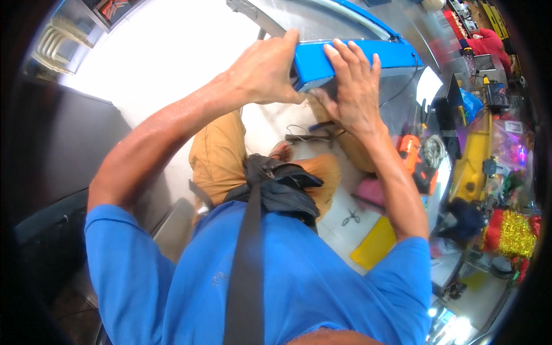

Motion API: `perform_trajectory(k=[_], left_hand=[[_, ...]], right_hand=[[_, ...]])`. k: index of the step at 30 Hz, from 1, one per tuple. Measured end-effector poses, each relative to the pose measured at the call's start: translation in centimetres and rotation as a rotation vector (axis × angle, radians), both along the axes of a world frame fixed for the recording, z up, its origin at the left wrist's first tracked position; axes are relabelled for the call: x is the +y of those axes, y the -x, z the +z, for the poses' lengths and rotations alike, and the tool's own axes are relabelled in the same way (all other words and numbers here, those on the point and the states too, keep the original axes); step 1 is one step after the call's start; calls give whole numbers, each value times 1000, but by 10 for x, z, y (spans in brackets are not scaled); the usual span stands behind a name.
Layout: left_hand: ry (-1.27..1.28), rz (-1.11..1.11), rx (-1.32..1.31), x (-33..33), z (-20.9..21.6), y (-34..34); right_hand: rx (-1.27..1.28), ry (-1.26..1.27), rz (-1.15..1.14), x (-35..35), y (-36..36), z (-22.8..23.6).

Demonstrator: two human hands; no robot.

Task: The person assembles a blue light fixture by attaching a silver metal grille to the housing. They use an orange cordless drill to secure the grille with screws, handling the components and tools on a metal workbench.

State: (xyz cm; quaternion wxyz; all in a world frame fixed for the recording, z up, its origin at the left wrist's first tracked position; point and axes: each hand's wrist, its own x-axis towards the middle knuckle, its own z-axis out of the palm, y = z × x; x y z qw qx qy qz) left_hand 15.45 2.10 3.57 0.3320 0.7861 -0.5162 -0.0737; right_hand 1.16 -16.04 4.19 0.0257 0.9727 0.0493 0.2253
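Note:
A blue panel (391, 53) with a pale lower edge lies ahead of me, at the end of a larger blue-rimmed piece (362, 16). My left hand (267, 69) is closed around the panel's left end, thumb low and fingers at the top corner. Over the panel's front lies my right hand (355, 86), fingers spread across the blue face and thumb at its lower edge. The two thumbs come close together below the corner. A dark cable (411, 77) hangs from the panel's right end. What the left fingertips touch is partly hidden.
At right, a cluttered surface holds an orange-and-black tool (409, 148), a coil of pale cord (433, 150), a yellow piece (471, 167) and gold tinsel (517, 233). On the floor lie scissors (351, 217) and a yellow sheet (374, 244). White stacked chairs (60, 43) and another person's red sleeve (491, 46) show farther off.

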Motion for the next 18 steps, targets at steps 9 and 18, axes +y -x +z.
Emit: perform_trajectory(k=[9,18], left_hand=[[9,53,-34,-4,-7,-3],[-27,71,-24,-29,9,10]], right_hand=[[-107,-25,51,-6,-5,-12],[-291,-208,86,-35,40,10]])
